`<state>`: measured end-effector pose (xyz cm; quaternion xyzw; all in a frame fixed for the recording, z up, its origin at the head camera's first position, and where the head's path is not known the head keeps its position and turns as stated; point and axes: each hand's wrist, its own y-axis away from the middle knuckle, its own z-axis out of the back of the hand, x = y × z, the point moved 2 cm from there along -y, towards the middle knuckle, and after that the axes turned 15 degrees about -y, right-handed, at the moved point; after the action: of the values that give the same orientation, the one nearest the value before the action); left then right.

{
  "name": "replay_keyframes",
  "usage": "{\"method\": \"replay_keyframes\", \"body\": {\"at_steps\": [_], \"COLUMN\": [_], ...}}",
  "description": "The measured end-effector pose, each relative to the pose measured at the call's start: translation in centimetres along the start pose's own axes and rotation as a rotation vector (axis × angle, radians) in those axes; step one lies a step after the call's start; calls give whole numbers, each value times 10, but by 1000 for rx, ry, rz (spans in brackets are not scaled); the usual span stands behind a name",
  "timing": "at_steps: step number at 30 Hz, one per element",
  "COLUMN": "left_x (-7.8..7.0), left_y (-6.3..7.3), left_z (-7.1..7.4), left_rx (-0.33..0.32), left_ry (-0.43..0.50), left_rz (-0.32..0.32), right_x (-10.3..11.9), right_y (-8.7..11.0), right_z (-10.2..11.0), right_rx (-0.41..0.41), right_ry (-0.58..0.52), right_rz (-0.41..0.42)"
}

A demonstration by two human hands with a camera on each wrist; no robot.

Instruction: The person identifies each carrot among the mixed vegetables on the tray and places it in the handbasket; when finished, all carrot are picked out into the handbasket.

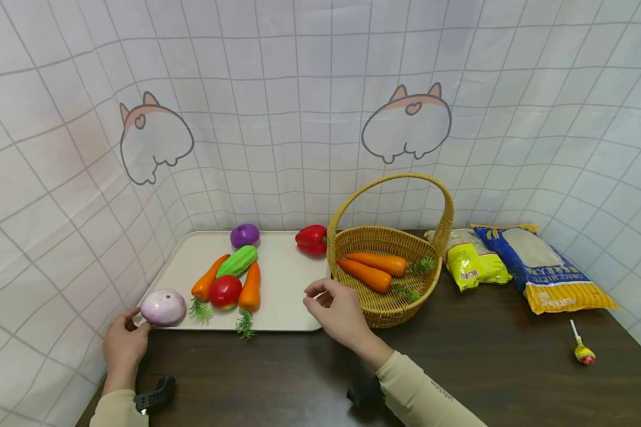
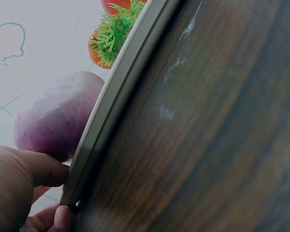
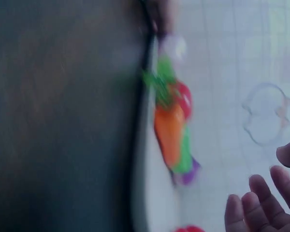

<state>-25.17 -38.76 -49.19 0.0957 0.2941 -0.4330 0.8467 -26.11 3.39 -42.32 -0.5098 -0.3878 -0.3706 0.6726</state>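
My left hand (image 1: 125,344) is at the front left corner of a cream tray (image 1: 288,302). In the left wrist view the thumb lies over the tray rim (image 2: 99,116) and the fingers curl under it, pinching the corner. Close beside the thumb, a pale purple onion (image 1: 162,306) sits on the tray. My right hand (image 1: 339,311) hovers by the tray's front right corner, left of a wicker basket (image 1: 384,317), its fingers loosely bent around nothing. On the tray lie two carrots (image 1: 251,287), a green gourd-like vegetable (image 1: 237,261), a tomato (image 1: 225,292), a purple onion-like vegetable (image 1: 244,236) and a red bell pepper (image 1: 312,240).
Two more carrots (image 1: 376,262) lie inside the basket, under its tall arched handle (image 1: 390,178). To its right are a yellow bag (image 1: 472,261) and a blue-and-yellow bag (image 1: 550,267). A lollipop (image 1: 583,350) lies near the table's right edge. A grid-patterned cloth (image 1: 278,118) encloses the back and sides.
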Motion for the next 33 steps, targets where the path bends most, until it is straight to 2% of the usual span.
{"method": "replay_keyframes", "body": {"at_steps": [2, 5, 15, 25, 29, 33], "left_x": [0, -1, 0, 2, 1, -1], "left_y": [0, 0, 1, 1, 1, 1], "left_z": [0, 0, -2, -2, 0, 1], "left_rx": [-1, 3, -8, -1, 2, 8], "left_ry": [-6, -7, -7, -2, 6, 18], "left_rz": [0, -2, -4, 12, 15, 24], "right_x": [-4, -11, -33, -49, -50, -52], "right_y": [2, 3, 0, 0, -6, -11], "right_z": [-11, -25, -54, -76, -84, -91], "right_rx": [36, 57, 21, 103, 58, -50], "right_ry": [-19, -52, -114, -167, -157, -144], "right_rz": [-48, -77, -42, -125, -158, -183]}}
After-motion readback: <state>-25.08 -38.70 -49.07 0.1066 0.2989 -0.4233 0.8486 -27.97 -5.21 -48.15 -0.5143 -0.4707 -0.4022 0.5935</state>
